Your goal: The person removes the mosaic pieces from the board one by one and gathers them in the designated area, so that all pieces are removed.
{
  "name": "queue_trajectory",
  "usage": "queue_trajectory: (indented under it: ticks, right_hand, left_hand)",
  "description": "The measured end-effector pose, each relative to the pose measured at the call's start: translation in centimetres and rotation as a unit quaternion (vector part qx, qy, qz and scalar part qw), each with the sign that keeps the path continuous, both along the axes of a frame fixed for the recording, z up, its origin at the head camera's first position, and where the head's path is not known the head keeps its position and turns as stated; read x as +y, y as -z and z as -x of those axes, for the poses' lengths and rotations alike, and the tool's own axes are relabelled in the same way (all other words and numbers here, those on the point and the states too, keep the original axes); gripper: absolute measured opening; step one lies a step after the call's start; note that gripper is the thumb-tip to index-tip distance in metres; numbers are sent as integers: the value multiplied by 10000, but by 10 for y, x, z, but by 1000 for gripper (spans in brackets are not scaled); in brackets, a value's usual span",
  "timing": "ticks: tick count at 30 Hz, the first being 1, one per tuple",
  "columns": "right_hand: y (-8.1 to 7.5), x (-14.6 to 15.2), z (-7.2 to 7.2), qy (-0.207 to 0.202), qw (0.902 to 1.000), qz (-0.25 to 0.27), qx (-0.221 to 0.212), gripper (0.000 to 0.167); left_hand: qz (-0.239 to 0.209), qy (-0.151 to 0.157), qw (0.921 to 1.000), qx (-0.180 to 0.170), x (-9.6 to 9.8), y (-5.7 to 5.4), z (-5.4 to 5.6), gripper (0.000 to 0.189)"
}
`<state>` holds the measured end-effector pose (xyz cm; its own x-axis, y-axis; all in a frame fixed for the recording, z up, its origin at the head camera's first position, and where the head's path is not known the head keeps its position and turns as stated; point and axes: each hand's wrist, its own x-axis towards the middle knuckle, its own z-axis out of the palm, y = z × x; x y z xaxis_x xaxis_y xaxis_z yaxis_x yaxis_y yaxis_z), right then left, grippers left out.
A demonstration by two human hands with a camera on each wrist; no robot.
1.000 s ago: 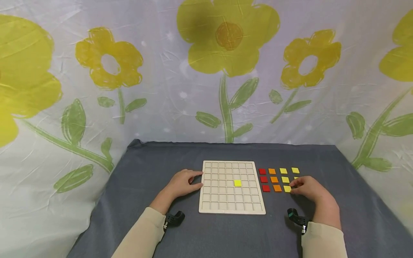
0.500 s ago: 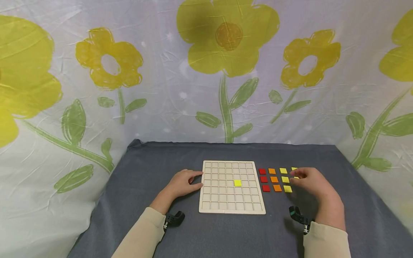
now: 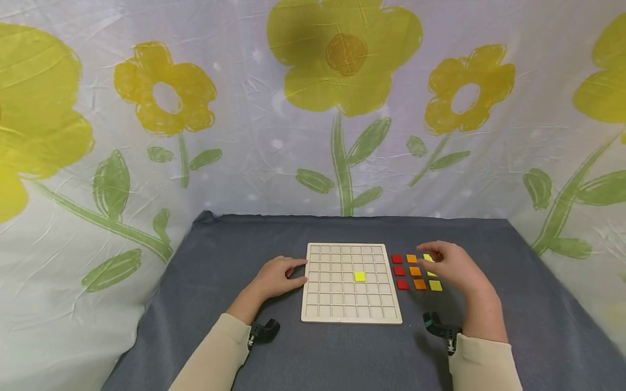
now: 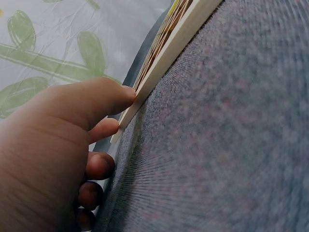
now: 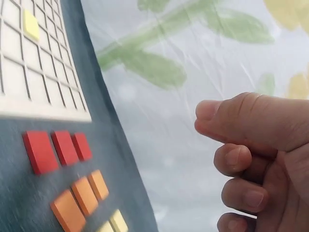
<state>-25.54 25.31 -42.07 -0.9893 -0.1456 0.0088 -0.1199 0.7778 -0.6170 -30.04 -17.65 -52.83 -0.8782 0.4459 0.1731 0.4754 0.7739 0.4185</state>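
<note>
A pale wooden grid board (image 3: 332,312) lies on the dark cloth, with one yellow square tile (image 3: 360,277) in a cell right of centre. My left hand (image 3: 276,277) rests at the board's left edge, thumb and fingertip against its side. My right hand (image 3: 457,266) hovers over the loose tiles right of the board, thumb and index bent toward each other; no tile shows between them in the right wrist view. Beneath and beside it lie red tiles (image 3: 401,284), orange tiles (image 3: 419,284) and yellow tiles (image 3: 435,285) in columns. The hand covers the columns' right side.
Dark grey cloth (image 3: 352,358) covers the table. A light curtain with printed yellow flowers (image 3: 244,163) stands behind it and along both sides. Each wrist wears a black camera mount, such as the left wrist mount (image 3: 265,331).
My right hand has moved from beside the nearest yellow tile to the far end of the tile columns, then leftward over them. My left hand and the tile on the board have stayed put.
</note>
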Motion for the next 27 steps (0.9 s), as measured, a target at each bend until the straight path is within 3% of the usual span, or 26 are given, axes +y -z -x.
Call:
queue_trajectory:
  ticks: [9,17,27]
  right_hand:
    - [2,-31,5,-632,9977,143,207,39]
    - [16,-58,13,-1224,9917,-168,342,35]
    - [43,-84,20,-1351,9899,-414,-137,34]
  left_hand:
    - [45,-31,10000,-49,0,0,0,50]
    - [16,-26,10000,-20,0,-1,0,50]
    - [25,-8,10000,-18,0,-2,0,50]
